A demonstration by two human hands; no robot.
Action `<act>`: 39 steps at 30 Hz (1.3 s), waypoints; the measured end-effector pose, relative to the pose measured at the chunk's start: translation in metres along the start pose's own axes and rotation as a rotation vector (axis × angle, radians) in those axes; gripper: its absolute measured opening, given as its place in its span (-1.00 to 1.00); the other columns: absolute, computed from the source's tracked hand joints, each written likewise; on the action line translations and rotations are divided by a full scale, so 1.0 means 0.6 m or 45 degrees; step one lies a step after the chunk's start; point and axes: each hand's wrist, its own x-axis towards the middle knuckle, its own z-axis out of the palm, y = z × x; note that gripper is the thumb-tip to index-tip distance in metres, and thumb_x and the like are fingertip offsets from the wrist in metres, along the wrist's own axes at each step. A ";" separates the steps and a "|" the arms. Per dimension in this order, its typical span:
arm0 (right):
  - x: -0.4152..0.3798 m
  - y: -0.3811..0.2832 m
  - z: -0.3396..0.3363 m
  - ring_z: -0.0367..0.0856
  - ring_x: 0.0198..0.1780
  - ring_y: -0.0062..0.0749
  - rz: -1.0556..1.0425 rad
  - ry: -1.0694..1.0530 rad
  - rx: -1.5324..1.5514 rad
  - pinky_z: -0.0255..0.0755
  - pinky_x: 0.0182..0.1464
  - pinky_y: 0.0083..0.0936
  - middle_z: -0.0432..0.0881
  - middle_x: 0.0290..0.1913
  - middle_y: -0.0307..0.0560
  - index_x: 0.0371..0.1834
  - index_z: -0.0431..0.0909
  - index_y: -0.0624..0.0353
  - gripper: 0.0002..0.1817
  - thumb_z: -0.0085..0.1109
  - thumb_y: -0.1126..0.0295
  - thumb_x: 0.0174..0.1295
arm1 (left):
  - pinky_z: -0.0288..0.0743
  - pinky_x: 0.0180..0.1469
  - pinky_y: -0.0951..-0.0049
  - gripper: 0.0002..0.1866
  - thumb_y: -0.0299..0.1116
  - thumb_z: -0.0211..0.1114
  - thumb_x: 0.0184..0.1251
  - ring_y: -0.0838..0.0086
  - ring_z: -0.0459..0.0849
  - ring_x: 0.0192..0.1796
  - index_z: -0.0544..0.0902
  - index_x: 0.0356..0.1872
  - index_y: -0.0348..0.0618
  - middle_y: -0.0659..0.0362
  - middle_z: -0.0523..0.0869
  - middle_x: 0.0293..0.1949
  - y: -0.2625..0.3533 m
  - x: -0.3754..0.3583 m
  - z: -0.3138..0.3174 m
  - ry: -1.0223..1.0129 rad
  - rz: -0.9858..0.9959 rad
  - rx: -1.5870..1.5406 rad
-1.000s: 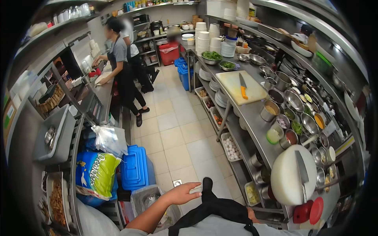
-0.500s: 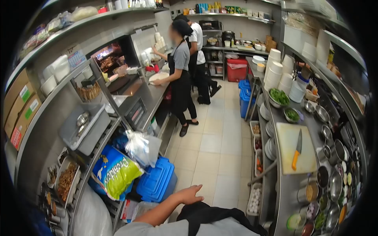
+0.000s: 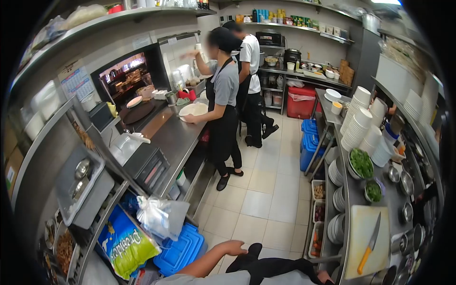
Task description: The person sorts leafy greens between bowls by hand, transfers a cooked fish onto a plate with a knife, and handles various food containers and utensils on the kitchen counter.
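My left hand (image 3: pixel 233 248) hangs in front of my body above the tiled floor, its fingers loosely bent and nothing in it. Only a small part of my right hand (image 3: pixel 325 277) shows at the bottom edge, beside the steel counter; its fingers are hidden. On that counter, nearest to my right side, lies a white cutting board (image 3: pixel 356 251). A knife with an orange handle (image 3: pixel 364 261) rests on it. To the left of my left hand are a blue lidded bin (image 3: pixel 178 254) and a blue and green bag (image 3: pixel 127 249).
Two people in black aprons stand at the left counter (image 3: pixel 183 137); the nearer person (image 3: pixel 223 95) touches a white round plate (image 3: pixel 193 110). Tiled floor (image 3: pixel 261 190) runs between the counters. Stacked bowls (image 3: pixel 357 128) and greens (image 3: pixel 362 161) stand right. A red cooler (image 3: pixel 300 102) is at the back.
My view has moved forward along the aisle and shifted. My left hand's fingers are more bent than before. Part of my right hand now shows. The nearer person's raised arm has moved.
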 end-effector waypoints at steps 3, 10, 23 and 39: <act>0.061 -0.088 -0.094 0.70 -0.24 -0.23 -0.051 0.036 -0.017 0.53 -0.15 -0.34 0.68 -0.35 0.03 -0.21 0.62 0.29 -0.57 0.50 0.24 -0.06 | 0.34 0.34 0.18 -0.22 0.12 0.13 0.37 -0.05 0.49 0.29 0.33 0.36 -0.38 -0.24 0.51 0.25 0.067 0.079 -0.144 0.101 0.099 0.239; 0.161 -0.257 -0.234 0.70 -0.28 -0.39 -0.068 0.177 0.116 0.58 -0.19 -0.45 0.66 -0.39 -0.09 -0.03 0.59 0.40 -0.51 0.48 0.41 -0.05 | 0.37 0.31 0.17 -0.28 0.03 0.15 0.35 -0.05 0.49 0.28 0.35 0.35 -0.36 -0.23 0.51 0.24 0.220 0.214 -0.314 0.174 0.308 0.267; 0.263 -0.291 -0.498 0.64 -0.18 -0.18 -0.471 0.362 0.204 0.51 -0.10 -0.33 0.66 -0.14 0.07 0.17 0.47 0.28 -0.42 0.37 0.37 0.04 | 0.32 0.36 0.23 -0.21 0.08 0.19 0.29 0.00 0.45 0.34 0.36 0.35 -0.39 -0.22 0.48 0.29 0.233 0.311 -0.255 -0.083 -0.025 0.117; 0.361 -0.284 -0.750 0.60 0.10 0.14 0.180 0.872 -0.348 0.45 0.17 -0.10 0.62 0.08 0.28 0.31 0.42 0.25 -0.24 0.32 -0.02 0.12 | 0.41 0.25 0.17 -0.31 0.00 0.22 0.27 -0.02 0.56 0.21 0.43 0.29 -0.31 -0.19 0.61 0.14 0.344 0.480 -0.349 0.001 -0.033 0.079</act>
